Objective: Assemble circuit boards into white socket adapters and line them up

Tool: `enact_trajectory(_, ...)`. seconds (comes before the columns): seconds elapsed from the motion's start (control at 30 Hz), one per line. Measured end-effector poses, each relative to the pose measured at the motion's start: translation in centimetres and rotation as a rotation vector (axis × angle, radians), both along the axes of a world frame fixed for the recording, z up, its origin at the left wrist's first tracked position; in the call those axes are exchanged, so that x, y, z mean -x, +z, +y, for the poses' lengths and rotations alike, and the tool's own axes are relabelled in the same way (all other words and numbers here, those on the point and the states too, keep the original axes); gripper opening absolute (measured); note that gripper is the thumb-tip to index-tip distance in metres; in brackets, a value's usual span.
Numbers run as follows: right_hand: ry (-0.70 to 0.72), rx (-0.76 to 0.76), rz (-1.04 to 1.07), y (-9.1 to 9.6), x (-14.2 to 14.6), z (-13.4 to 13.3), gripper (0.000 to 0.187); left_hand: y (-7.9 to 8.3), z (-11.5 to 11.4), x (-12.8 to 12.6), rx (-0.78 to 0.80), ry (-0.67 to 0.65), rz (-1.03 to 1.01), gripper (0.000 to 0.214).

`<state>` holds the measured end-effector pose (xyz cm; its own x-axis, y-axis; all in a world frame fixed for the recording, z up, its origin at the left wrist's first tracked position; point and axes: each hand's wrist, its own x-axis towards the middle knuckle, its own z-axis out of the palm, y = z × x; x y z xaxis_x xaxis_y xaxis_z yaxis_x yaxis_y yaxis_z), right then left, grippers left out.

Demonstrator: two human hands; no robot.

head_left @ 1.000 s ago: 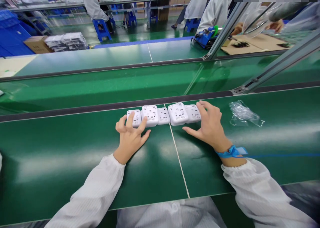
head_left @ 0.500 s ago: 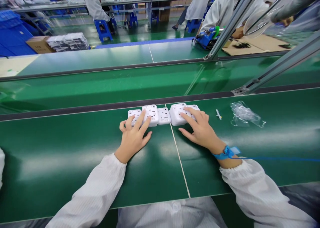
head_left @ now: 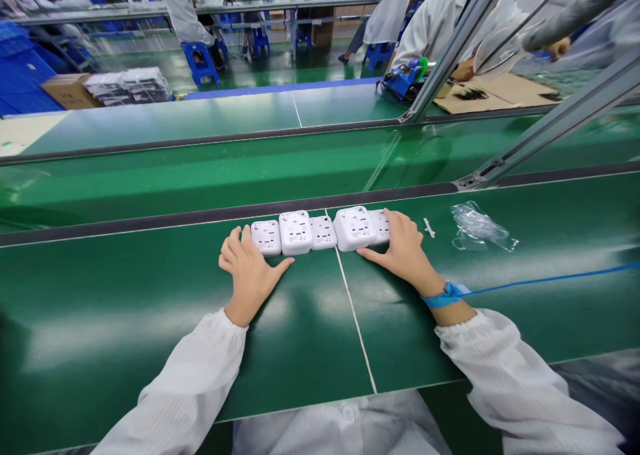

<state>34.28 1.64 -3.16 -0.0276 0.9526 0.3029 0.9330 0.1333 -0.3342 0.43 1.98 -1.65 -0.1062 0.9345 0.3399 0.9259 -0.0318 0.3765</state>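
Hands are being kept low on the green table, with the left hand and the right hand being spread rather than closed around anything. A row of five white plastic socket adapters is being bracketed between them, lying end to end along the far edge of the table, with larger and smaller units alternating. The left fingers are being curled against the row's left end, while the left thumb is being stretched beneath the units without visibly gripping them. The right fingers are being pressed onto the end unit, and the right thumb is being laid along the row's near side. A blue wrist strap is being worn on the right wrist, and its blue cord is being stretched away to the right. A small white part and a clear plastic bag are being left just right of the row. Beyond the glass panel, a person in a white coat is being seen at another table.
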Motion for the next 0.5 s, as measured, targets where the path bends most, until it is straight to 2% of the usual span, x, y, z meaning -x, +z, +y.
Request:
enact_trajectory(0.13,-0.078,-0.047,-0.015,-0.8,0.2,0.3,0.105,-0.3,0.3,-0.1,0.078,0.014,-0.067,0.121)
enact_trajectory(0.4,-0.006,-0.101,0.057,-1.4,0.4,1.7,0.119,-0.4,0.6,0.2,0.059,-0.01,-0.094,0.11)
enact_trajectory(0.5,0.037,-0.107,0.08,-1.7,-0.1,1.6,0.117,-0.8,0.6,0.7,0.041,-0.033,-0.114,0.107)
